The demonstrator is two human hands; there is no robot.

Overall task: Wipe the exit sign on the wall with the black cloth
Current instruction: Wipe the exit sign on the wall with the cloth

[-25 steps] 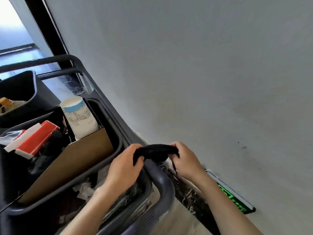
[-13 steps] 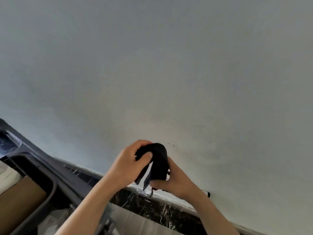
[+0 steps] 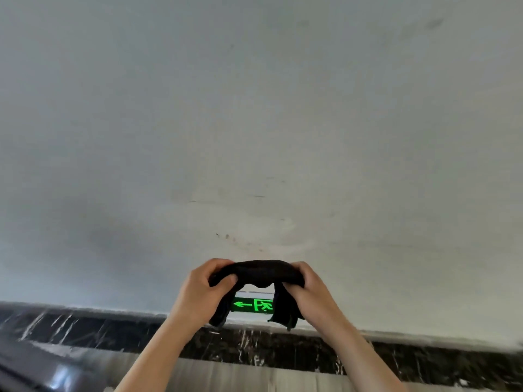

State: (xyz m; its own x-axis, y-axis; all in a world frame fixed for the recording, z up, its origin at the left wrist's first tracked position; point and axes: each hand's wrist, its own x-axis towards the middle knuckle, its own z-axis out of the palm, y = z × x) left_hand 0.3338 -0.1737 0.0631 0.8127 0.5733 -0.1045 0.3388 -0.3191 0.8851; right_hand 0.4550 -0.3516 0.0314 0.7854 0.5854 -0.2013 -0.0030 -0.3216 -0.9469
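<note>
The black cloth [image 3: 256,274] is stretched between both hands in front of the wall, its ends hanging down on each side. My left hand [image 3: 199,292] grips its left end and my right hand [image 3: 310,294] grips its right end. Low on the wall, just above the skirting, the exit sign [image 3: 252,305] glows green with an arrow pointing left and a running figure. The sign shows in the gap under the cloth; its two ends are hidden behind the hanging cloth and my hands.
A pale grey wall [image 3: 254,123] fills most of the view. A dark marble skirting [image 3: 113,326] runs along its foot. The grey rim of the cart [image 3: 31,372] shows at the bottom left corner.
The view swung right, away from the cart, to face the wall. The cloth came off the cart handle, was bunched between the hands, and is now pulled out wide in front of the sign.
</note>
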